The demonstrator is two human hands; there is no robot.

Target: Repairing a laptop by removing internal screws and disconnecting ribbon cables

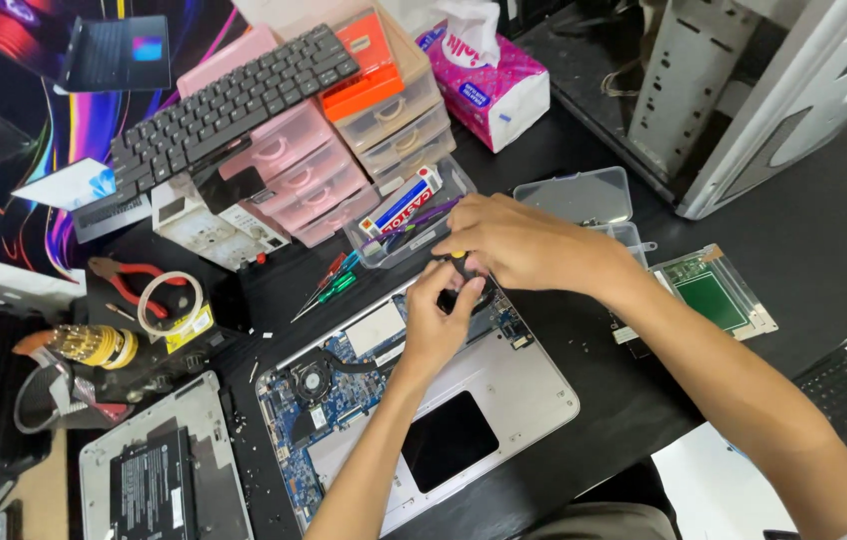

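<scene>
Over the opened silver laptop point(504, 390), both hands point(519, 245) clench grip on a slim screwdriver point(458, 256).

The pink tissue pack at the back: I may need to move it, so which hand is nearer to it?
Right. The right hand lies below the pink tissue pack, nearer it; the left hand sits lower still, over the opened laptop.

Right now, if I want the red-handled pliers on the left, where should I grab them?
Probably take the red-handled pliers by the two handles, coming from above. The handles splay open toward the roll of tape, which lies partly over one, so lift that aside first.
</scene>
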